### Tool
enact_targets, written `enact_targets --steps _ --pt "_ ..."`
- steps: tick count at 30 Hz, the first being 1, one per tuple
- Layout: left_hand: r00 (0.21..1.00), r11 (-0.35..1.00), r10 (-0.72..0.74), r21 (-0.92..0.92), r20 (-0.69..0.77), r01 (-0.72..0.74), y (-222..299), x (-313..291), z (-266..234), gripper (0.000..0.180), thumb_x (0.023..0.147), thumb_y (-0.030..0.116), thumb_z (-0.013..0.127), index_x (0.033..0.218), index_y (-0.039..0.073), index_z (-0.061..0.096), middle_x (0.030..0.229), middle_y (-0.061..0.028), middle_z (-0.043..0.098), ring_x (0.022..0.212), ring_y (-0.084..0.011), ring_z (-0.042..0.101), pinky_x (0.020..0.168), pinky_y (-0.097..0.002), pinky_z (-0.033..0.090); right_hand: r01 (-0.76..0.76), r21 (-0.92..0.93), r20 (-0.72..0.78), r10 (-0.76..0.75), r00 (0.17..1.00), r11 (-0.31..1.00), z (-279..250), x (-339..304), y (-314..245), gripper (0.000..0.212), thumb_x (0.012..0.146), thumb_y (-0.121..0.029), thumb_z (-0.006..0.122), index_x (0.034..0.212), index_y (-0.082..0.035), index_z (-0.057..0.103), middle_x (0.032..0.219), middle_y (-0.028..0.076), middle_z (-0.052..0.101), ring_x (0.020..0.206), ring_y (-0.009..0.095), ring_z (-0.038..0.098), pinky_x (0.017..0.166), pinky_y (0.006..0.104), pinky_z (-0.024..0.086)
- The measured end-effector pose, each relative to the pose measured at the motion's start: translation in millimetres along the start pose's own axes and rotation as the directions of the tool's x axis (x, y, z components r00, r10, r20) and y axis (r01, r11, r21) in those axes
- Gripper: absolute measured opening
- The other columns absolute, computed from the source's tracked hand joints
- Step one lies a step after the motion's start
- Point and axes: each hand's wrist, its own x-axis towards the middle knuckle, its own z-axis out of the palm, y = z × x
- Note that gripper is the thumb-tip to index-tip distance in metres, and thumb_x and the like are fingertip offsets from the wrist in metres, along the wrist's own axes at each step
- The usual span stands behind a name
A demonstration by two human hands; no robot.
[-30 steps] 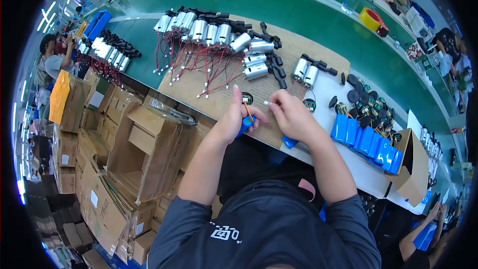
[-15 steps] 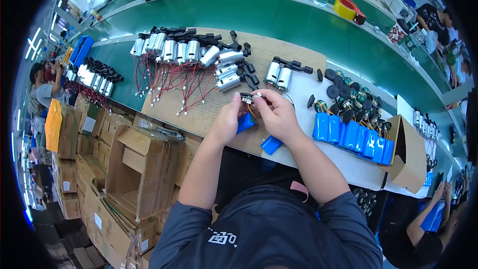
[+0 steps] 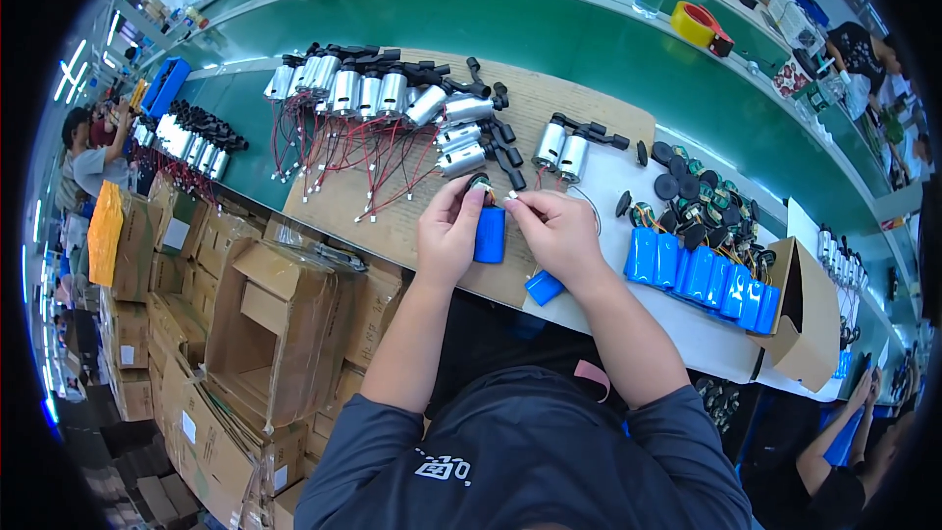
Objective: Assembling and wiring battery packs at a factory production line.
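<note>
Between the thumb and fingers of my left hand [image 3: 446,234] is a small round black circuit board [image 3: 479,181]. A blue battery pack [image 3: 490,238] hangs upright below it, joined by short wires. Close beside it, my right hand [image 3: 563,236] pinches a small white plug connector [image 3: 511,195], its fingers closed. A thin wire loops out behind the right hand. Under my right wrist, a second blue battery pack [image 3: 544,287] lies on the bench edge. Just beyond my hands are two silver motors [image 3: 561,151] with black ends.
Many silver motors [image 3: 369,96] with red and black wires lie on the cardboard sheet [image 3: 339,213]. To the right are round black boards [image 3: 677,177], a row of blue battery packs [image 3: 699,273] and an open carton [image 3: 810,314]. Cardboard boxes [image 3: 280,334] stack up at the left.
The battery pack now hangs upright below my left hand, where it was tilted and partly hidden. My hands have drawn slightly apart at the fingertips. The view has shifted a little.
</note>
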Motion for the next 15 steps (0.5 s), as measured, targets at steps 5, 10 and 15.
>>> enact_targets --steps 5,10,15 --pt "0.989 0.943 0.103 0.305 0.109 -0.132 3.7 7.0 -7.0 0.034 0.101 0.019 0.050 0.125 -0.004 0.057 0.106 -0.0103 0.062 0.093 -0.0143 0.060 0.081 -0.0261 0.047 0.050 -0.033 -0.048 -0.051 0.998 0.998 3.8 0.8 2.2 0.017 0.093 -0.013 0.057 0.101 0.001 0.065 0.081 0.012 0.063 0.073 0.021 0.062 0.065 0.0305 0.047" --pt "0.960 0.881 0.216 0.388 0.176 -0.269 4.4 2.8 -5.7 0.036 0.102 0.019 0.046 0.124 -0.006 0.058 0.113 -0.0160 0.061 0.103 -0.0209 0.060 0.088 -0.0297 0.046 0.253 0.003 -0.032 -0.252 0.967 0.968 10.4 4.6 10.5 0.017 0.095 -0.014 0.055 0.093 0.001 0.062 0.077 0.009 0.062 0.072 0.015 0.060 0.065 0.0295 0.047" --pt "0.948 0.870 0.302 0.378 0.102 -0.318 8.1 -2.7 -2.4 0.035 0.102 0.018 0.045 0.122 -0.007 0.059 0.113 -0.0169 0.062 0.103 -0.0228 0.060 0.091 -0.0313 0.045 -0.140 0.232 0.151 0.107 0.983 0.963 4.4 2.5 5.6 0.019 0.098 -0.015 0.051 0.092 0.000 0.062 0.075 0.004 0.058 0.070 0.011 0.056 0.067 0.0285 0.047"
